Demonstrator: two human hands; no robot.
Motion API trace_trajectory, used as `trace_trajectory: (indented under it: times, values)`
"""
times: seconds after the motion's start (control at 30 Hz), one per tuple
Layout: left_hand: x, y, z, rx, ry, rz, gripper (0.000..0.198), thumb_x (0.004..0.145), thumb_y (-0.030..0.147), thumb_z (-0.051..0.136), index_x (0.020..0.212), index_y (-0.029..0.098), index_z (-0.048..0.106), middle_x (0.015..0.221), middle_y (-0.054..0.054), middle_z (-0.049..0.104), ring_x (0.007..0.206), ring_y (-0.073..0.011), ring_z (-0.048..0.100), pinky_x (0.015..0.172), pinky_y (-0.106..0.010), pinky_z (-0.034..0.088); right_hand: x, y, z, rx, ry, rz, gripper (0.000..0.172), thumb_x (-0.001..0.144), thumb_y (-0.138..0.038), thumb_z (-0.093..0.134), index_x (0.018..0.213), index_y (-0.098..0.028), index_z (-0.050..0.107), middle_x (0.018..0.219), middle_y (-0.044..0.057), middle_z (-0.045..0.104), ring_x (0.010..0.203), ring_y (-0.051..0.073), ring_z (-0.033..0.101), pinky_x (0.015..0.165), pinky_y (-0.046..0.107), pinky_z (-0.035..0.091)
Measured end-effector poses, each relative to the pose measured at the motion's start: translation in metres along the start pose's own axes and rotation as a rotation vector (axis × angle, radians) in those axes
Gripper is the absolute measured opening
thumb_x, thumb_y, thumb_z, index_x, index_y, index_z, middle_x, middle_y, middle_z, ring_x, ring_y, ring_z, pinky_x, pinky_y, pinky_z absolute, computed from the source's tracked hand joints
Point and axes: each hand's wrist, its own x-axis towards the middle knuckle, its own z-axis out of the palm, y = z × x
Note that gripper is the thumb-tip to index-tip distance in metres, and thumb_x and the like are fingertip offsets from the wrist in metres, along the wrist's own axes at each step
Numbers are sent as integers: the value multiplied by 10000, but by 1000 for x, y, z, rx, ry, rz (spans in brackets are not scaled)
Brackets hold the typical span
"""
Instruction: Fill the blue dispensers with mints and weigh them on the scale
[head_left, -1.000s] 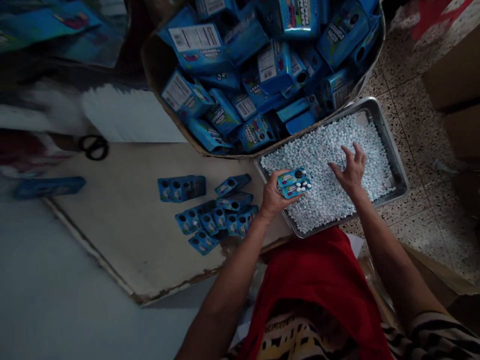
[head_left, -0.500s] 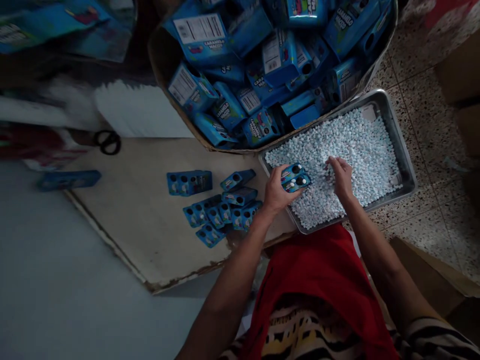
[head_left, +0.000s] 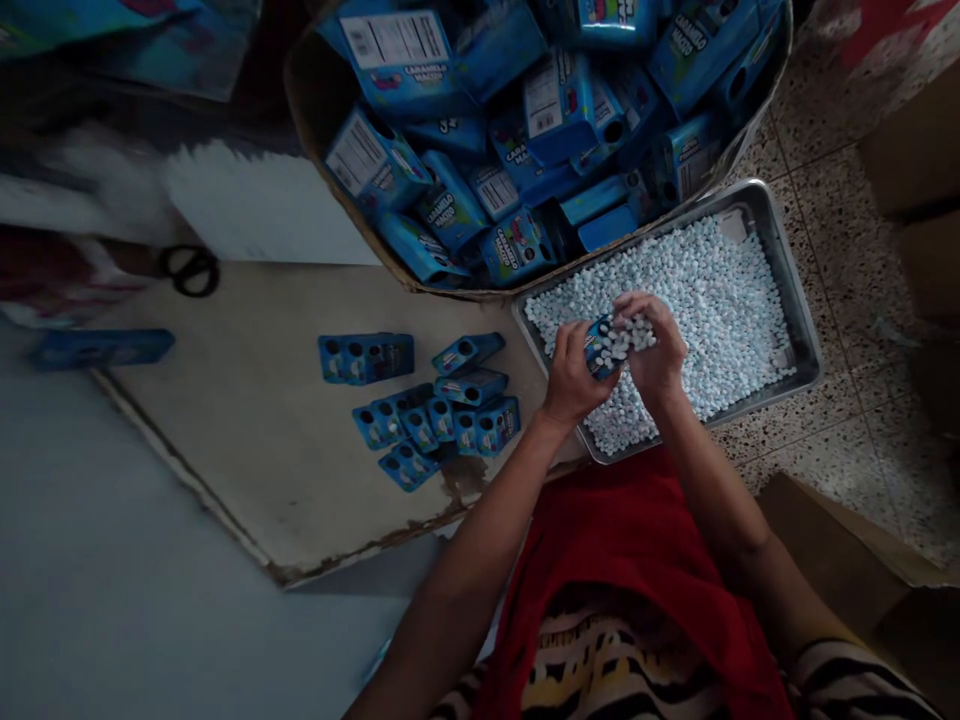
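Note:
My left hand [head_left: 571,378] grips small blue candy boxes [head_left: 600,345] over the near left part of a metal tray [head_left: 795,290]. The tray is filled with small white and pale blue candies [head_left: 712,300]. My right hand [head_left: 654,355] is cupped around a handful of these candies, pressed against the boxes' openings. Both hands touch each other above the tray.
A large basket [head_left: 322,150] heaped with blue candy boxes stands behind the tray. Several small blue boxes [head_left: 435,415] lie on a cardboard sheet [head_left: 262,450] to the left. Black scissors [head_left: 187,270] lie at the far left. Brown cartons [head_left: 911,150] stand at the right on the speckled floor.
My right hand went from spread flat on the candies to scooping some up, then rose and came against the boxes in my left hand. My left hand stayed put.

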Motion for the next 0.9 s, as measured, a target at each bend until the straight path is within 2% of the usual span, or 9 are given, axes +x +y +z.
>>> trace_trajectory:
  times: [0.17,0.3,0.4,0.47,0.53,0.63,0.73,0.8,0.9]
  values:
    - [-8,-2,11,-49,-29,-36,891,794,405,912,1523,213,435,1456,-205,614,1404,-393,614,1236,-593,515,8,11,8,-155,-18,4,528,999,-790,559,855,-312,730,831,21,627,821,219,618,895,405,555]
    - [-5,-1,7,-58,-71,-41,907,764,223,874,1552,232,426,1470,-182,619,1419,-372,618,1265,-584,505,0,4,-5,-118,-96,5,604,1069,-770,448,829,-300,741,867,46,714,940,246,699,1025,455,563]
    - [2,1,-4,-36,-124,-39,882,764,142,850,1554,238,471,1446,-153,647,1383,-349,656,1231,-530,555,-3,1,-42,-225,-83,-43,611,1121,-682,351,882,-284,749,1100,85,781,1208,289,722,1156,533,528]
    - [5,6,-12,3,-94,-63,849,772,129,866,1535,240,511,1415,-138,666,1343,-334,682,1192,-493,594,-7,4,-76,-497,-28,-105,475,1106,-613,452,988,-276,766,1248,104,764,1302,314,692,1175,566,515]
    - [4,11,-19,54,16,-94,841,777,119,880,1529,235,522,1402,-140,671,1326,-336,689,1179,-496,610,-14,13,-108,-884,-16,-187,362,1060,-556,571,1101,-256,768,1321,138,730,1329,346,662,1185,595,498]
    - [-3,17,-25,87,57,-74,844,757,55,863,1509,261,538,1405,-136,677,1339,-357,682,1202,-540,601,-28,34,-134,-1302,-288,-279,492,1014,-588,652,1337,-223,724,1523,205,632,1468,408,557,1234,628,458]
    - [-9,13,-26,73,29,-117,841,724,31,867,1468,280,564,1368,-118,677,1308,-357,693,1164,-547,631,-29,53,-135,-1448,-549,-277,683,1000,-668,684,1558,-281,607,1731,182,487,1621,422,405,1284,625,415]
    - [-9,6,-26,52,74,-184,829,716,67,900,1448,272,569,1337,-112,668,1288,-355,698,1148,-555,639,-18,62,-130,-1485,-533,-263,636,1037,-645,651,1576,-312,597,1719,162,512,1584,405,449,1271,611,424]
    - [-8,-2,-26,6,105,-208,806,712,130,941,1423,264,585,1311,-103,668,1293,-355,695,1184,-574,611,6,69,-123,-1433,-427,-203,472,1070,-583,614,1399,-260,712,1451,182,693,1333,370,621,1147,548,511]
